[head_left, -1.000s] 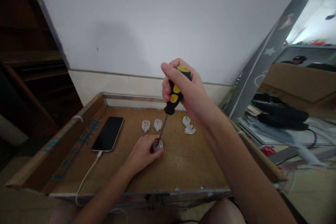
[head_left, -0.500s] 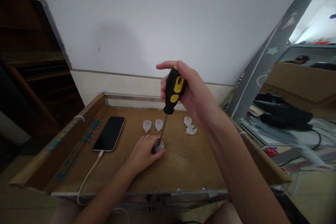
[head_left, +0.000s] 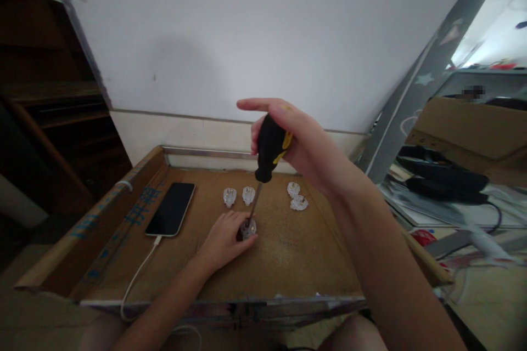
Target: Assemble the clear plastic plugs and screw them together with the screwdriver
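My right hand (head_left: 302, 140) is closed around the black and yellow handle of a screwdriver (head_left: 269, 145), its index finger stretched out to the left. The metal shaft slants down and its tip meets a small clear plastic plug (head_left: 249, 228) on the cardboard. Thumb and fingers of my left hand (head_left: 224, 238) grip that plug from the left and hold it down. Behind it stand two similar clear plastic pieces (head_left: 229, 196), side by side. Two more clear pieces (head_left: 298, 203) lie to the right, touching each other; metal bits show in them.
A smartphone (head_left: 171, 209) with a white charging cable (head_left: 142, 271) lies at the left of the cardboard tray (head_left: 313, 263). The tray has raised sides, and a white wall (head_left: 263, 38) rises behind it. Black items and papers lie on a table at the right.
The screwdriver handle has turned in my right hand, so less of its yellow shows. My right wrist has rolled with it. My left hand holds the plug in the same place.
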Demonstrator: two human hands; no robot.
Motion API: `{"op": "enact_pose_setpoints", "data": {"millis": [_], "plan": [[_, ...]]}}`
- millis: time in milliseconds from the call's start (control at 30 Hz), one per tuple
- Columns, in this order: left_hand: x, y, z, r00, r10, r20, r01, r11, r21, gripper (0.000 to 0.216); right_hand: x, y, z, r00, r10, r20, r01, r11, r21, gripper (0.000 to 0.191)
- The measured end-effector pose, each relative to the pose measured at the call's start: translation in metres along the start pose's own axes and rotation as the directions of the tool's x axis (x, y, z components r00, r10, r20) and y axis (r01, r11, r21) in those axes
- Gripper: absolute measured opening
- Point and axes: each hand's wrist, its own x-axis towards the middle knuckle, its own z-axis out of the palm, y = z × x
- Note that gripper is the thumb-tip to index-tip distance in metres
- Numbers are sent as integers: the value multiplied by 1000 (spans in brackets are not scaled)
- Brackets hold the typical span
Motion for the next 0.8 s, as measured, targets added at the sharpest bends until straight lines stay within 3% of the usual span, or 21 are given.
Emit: {"op": "enact_pose_setpoints", "data": {"millis": [33,100,200,300,367,433,500,567,667,733,800], "plan": [[0,0,0,1000,-4,-3,4,1000,-7,35,-1,0,2,1000,1,20,-2,1000,30,23],[0,0,1,1000,-16,-5,16,1000,-17,36,-1,1,7,997,-50,-55,53,997,63,17],[1,1,0,999,-37,2,37,999,-23,37,2,5,13,963,-146,-228,156,987,26,30],[1,2,0,999,-47,0,47,999,-28,37,6,8,12,947,-138,-290,148,989,14,34],[2,2,0,999,-44,0,44,998,-34,37,8,7,9,967,-77,-241,94,994,63,32],[3,2,0,999,-34,6,34,999,-38,36,7,5,7,994,-31,-109,40,996,84,32],[4,3,-1,1000,-25,10,26,999,-37,35,7,3,7,998,-45,-38,47,996,77,25],[5,3,-1,1000,-25,8,25,999,-31,35,9,3,8,997,-76,-29,78,992,100,20],[6,2,0,1000,-31,-3,31,999,-32,34,16,7,11,995,-91,-44,97,985,140,29],[6,1,2,1000,-26,-13,26,999,-38,33,19,11,14,980,-114,-162,119,993,25,29],[6,0,3,1000,-9,-22,8,999,-37,31,19,15,21,893,-223,-391,158,969,-191,26]]}}
